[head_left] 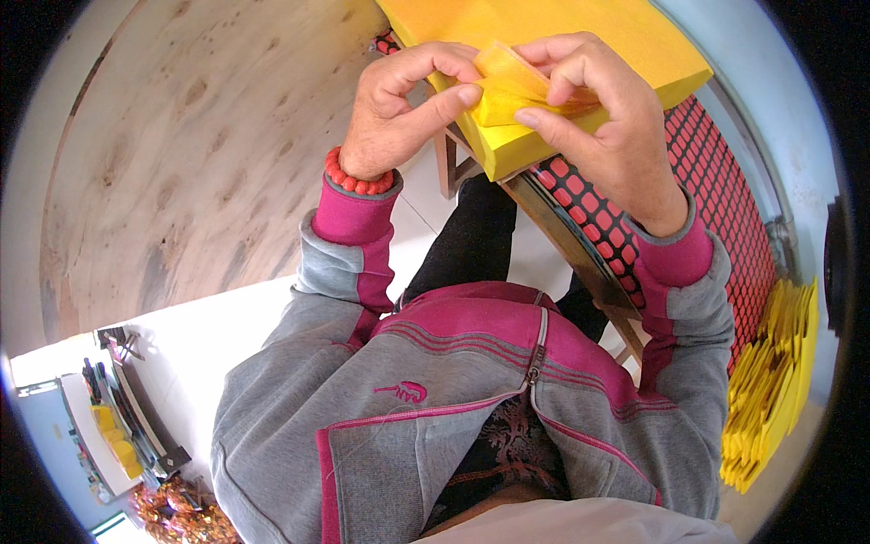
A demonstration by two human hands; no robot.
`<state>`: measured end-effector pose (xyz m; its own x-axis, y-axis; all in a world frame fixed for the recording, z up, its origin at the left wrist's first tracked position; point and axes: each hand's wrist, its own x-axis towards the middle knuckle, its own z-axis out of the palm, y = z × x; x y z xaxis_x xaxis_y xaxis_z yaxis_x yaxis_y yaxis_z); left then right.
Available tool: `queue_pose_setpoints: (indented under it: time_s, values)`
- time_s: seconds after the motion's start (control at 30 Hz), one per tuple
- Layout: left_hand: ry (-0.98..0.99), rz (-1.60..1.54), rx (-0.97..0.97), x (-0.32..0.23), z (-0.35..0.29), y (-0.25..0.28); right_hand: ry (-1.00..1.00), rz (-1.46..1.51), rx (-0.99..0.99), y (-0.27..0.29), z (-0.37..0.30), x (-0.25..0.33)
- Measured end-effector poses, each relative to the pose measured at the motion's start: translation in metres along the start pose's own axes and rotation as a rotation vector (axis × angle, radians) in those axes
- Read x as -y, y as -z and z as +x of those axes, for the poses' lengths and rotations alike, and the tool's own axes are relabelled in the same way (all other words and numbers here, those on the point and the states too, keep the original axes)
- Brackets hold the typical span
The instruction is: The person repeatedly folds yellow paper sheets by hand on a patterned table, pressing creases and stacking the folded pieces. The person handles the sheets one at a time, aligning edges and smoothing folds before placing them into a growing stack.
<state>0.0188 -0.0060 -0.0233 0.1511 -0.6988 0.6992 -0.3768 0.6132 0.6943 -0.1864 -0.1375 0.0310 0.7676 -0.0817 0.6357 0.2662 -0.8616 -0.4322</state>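
A small piece of folded yellow paper (509,71) is held up between my two hands, its layers slanting across each other. My left hand (391,107), with a red bead bracelet (358,178) at the wrist, pinches its left edge between thumb and fingers. On the opposite side my right hand (612,122) grips the paper with bent fingers, the thumb in front. Just beneath is a thick yellow block (625,36), perhaps a stack of sheets, lying on a table. Part of the folded paper is hidden behind my right fingers.
A red-and-black patterned cover (716,172) lies on the wooden-framed table. Bundled yellow folded pieces (770,381) stand at the right by a pale blue wall. A large wooden board (181,154) fills the upper left. Shiny orange-gold material (181,512) lies at lower left.
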Motion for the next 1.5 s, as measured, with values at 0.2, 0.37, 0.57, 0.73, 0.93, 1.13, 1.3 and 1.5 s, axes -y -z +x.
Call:
queue_pose_setpoints:
  time_s: [0.2, 0.37, 0.57, 0.73, 0.93, 1.13, 1.3, 1.5]
  values:
    - [0.069, -0.062, -0.095, 0.000, -0.002, -0.006, 0.127, -0.122, 0.013, 0.001, 0.002, -0.004]
    - [0.088, -0.145, -0.135, 0.001, -0.002, -0.008, 0.126, -0.105, 0.040, -0.001, 0.001, -0.005]
    - [-0.009, -0.091, -0.017, 0.002, -0.001, 0.001, 0.054, -0.032, 0.032, -0.002, 0.000, -0.004]
    - [-0.066, 0.010, 0.031, 0.004, 0.000, 0.005, 0.031, -0.043, 0.016, -0.004, 0.000, -0.003]
    - [-0.013, -0.030, 0.004, 0.005, -0.001, 0.003, 0.035, -0.023, 0.011, -0.003, 0.000, -0.003]
    - [-0.002, -0.021, -0.010, 0.004, 0.000, 0.001, -0.074, 0.049, -0.042, -0.006, -0.001, 0.001]
    - [0.066, -0.031, -0.107, 0.001, -0.004, -0.004, 0.008, -0.050, -0.027, -0.003, 0.000, 0.003]
    - [0.062, -0.092, -0.130, 0.003, -0.003, -0.008, 0.119, -0.127, 0.021, -0.002, 0.005, 0.002]
